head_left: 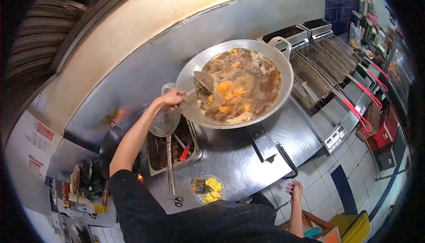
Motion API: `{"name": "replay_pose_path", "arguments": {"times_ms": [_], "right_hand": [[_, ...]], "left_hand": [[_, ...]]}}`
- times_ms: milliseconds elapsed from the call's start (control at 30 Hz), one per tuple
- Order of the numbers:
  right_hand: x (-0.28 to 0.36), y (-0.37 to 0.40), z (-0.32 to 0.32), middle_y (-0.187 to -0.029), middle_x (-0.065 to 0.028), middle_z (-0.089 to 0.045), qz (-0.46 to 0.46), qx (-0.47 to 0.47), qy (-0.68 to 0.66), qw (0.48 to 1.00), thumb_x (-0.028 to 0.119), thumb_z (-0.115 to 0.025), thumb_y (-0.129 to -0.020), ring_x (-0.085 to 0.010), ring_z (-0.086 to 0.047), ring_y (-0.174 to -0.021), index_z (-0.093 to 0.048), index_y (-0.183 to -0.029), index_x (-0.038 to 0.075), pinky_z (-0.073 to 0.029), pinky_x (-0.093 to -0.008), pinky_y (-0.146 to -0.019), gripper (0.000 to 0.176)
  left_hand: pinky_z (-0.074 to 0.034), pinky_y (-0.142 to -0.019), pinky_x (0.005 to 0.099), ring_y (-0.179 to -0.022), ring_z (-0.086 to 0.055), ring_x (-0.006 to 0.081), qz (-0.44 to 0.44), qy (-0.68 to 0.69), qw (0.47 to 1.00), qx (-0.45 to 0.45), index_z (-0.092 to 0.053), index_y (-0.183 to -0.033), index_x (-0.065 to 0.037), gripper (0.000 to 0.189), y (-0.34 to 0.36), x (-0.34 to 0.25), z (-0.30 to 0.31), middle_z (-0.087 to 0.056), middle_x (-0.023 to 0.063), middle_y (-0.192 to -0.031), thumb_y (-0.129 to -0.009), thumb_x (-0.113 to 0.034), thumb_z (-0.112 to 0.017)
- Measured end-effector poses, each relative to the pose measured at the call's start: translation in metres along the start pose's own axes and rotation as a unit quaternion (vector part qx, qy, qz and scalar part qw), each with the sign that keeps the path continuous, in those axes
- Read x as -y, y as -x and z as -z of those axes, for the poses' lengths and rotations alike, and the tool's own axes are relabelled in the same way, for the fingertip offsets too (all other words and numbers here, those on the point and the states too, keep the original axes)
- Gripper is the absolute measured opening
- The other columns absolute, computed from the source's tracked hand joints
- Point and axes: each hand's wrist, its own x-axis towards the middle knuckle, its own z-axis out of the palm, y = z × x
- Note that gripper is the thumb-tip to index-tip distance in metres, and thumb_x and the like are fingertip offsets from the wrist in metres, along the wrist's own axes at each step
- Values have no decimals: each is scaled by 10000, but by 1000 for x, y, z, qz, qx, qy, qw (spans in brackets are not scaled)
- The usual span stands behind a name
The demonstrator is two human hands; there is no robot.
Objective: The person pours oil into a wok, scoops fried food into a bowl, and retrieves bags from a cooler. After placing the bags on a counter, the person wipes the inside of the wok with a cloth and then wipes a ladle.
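My left hand point(172, 99) is closed around the handle of a skimmer point(204, 81), whose round head dips into the left side of a large metal wok point(188, 113). Bubbling brown oil point(264, 84) fills the wok, and orange-brown fried pieces point(231, 91) float in it, bunched near the middle. My right hand point(294, 191) hangs beyond the counter's front edge, fingers apart and loosely bent, with nothing seen in it. A black curved handle point(287, 160) is just above that hand, apart from it.
A long-handled strainer point(165, 126) lies across a metal tray point(152, 171) holding a red-handled tool point(184, 153). Scissors point(178, 202) and a plate of yellow pieces point(213, 187) sit on the counter point(221, 154). Fryer baskets point(316, 77) with red handles stand at right; a dark pan point(111, 143) is left.
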Motion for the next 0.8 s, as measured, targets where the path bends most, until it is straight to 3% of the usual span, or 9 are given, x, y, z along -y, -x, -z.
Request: {"name": "replay_pose_path", "arguments": {"times_ms": [33, 100, 300, 433, 600, 800], "right_hand": [[-1, 0, 1, -884, -116, -611, 2, -1, 0, 1000, 186, -421, -909, -200, -605, -659, -537, -1054, 45, -513, -319, -563, 233], [-2, -1, 3, -883, -116, -612, -2, 0, -4, 1000, 183, -417, -911, -200, -608, -661, -536, -1060, 42, -516, -319, -564, 237], [-3, -3, 1, -828, -101, -617, -9, -7, -29, 1000, 194, -467, -912, -186, -612, -616, -545, -1022, 54, -498, -295, -508, 194], [-1, -3, -2, -818, -94, -615, -7, -2, -35, 999, 191, -474, -910, -173, -605, -608, -547, -1015, 50, -490, -284, -502, 190], [8, -4, -6, -840, -98, -617, 9, 12, -19, 1000, 194, -465, -904, -177, -606, -631, -546, -1033, 50, -498, -294, -526, 209], [20, 5, -14, -868, -104, -618, 21, 26, -24, 999, 177, -448, -890, -188, -607, -659, -538, -1064, 53, -506, -308, -565, 232]], "left_hand": [[-354, -368, 243, -453, -427, 93, -1, -1, 1000, 1, -470, -1333, -46, 438, -2, -7, -4, -493, 21, -641, -903, -126, -500], [-298, -373, 237, -460, -347, 69, 32, 40, 998, 40, -289, -1453, -82, 544, -6, -22, -15, -419, -8, -639, -940, -125, -466], [-265, -372, 214, -461, -314, 54, 33, 105, 990, 91, -222, -1470, -70, 570, -7, -37, -39, -407, -21, -649, -954, -136, -456], [-259, -373, 217, -460, -305, 53, 44, 83, 986, 141, -251, -1461, -72, 553, 2, -51, -43, -396, -22, -638, -952, -132, -458], [-262, -371, 218, -441, -303, 53, 33, 47, 989, 135, -328, -1430, -66, 510, 5, -48, -41, -402, -32, -626, -944, -136, -465], [-277, -372, 224, -429, -316, 50, -13, -52, 985, 167, -360, -1431, -129, 534, 39, -50, -23, -379, -53, -555, -924, -183, -519]]}}
